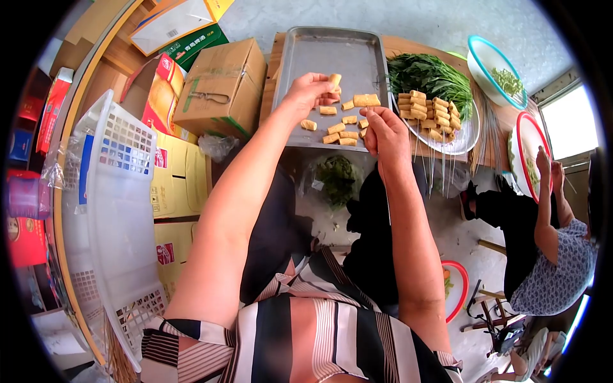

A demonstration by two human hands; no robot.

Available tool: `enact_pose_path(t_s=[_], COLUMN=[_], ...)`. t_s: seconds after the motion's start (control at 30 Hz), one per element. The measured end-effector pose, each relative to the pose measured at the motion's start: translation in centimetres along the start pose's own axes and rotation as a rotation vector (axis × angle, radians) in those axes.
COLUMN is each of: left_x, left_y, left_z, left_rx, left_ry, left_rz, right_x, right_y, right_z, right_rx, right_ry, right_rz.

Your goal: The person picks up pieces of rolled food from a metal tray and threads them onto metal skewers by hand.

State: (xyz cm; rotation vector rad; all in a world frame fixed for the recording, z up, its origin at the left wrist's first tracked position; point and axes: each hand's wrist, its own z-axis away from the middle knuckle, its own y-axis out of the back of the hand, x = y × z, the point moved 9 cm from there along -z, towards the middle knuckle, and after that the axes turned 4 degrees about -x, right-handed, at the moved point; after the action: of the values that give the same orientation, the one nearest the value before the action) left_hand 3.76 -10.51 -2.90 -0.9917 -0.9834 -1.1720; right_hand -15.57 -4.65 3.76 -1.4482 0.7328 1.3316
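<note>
Head view shows the tray (332, 57) with its near edge above the person's knees, and most of the loose rolls (336, 128) lie scattered towards that edge, probably so that both hands can reach them without stretching. The right hand (388, 137) is over the tray's near right corner, fingers closed tight around a thin stick (389, 207), which trails below the wrist; this low grip seems meant to leave the tip free. More roll shows just beyond those fingers, one piece or two pressed together, I cannot tell which. Further in, the left hand (311, 92) hangs above the middle of the tray, thumb and fingers pinched on a single roll, apparently by its sides so that it stays unsquashed; the far half of the tray beyond is bare metal. The rolls are short, tan-yellow cylinders with slightly wrinkled skins, and look like sheets wound up and cut. Past the tray's right edge, a white plate (471, 134) carries stacked rows of skewered rolls (435, 116), the sticks pointing over its near rim, perhaps to keep the handles together. Leafy greens (428, 71) lie behind them, and a blue-rimmed bowl (476, 56) stands at the table's (403, 45) far right corner.
</note>
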Motion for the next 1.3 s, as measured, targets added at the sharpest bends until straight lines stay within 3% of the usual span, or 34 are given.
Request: enact_pose_path(t_s=[0.07,0.2,1.3], left_x=[1.6,2.1,2.0], left_y=[-1.1,-0.7,-0.5], left_z=[0.5,0.8,1.4], left_rx=[-0.234,-0.264,-0.264], left_ry=[-0.075,-0.063,-0.006], left_rz=[0.391,0.533,0.435], right_x=[0.0,0.2,0.9], right_y=[-0.4,-1.3,-1.7], right_z=[0.1,0.4,0.4], right_rx=[-0.022,-0.052,-0.066], right_ry=[-0.018,-0.045,-0.022], right_rz=[0.025,0.106,0.218])
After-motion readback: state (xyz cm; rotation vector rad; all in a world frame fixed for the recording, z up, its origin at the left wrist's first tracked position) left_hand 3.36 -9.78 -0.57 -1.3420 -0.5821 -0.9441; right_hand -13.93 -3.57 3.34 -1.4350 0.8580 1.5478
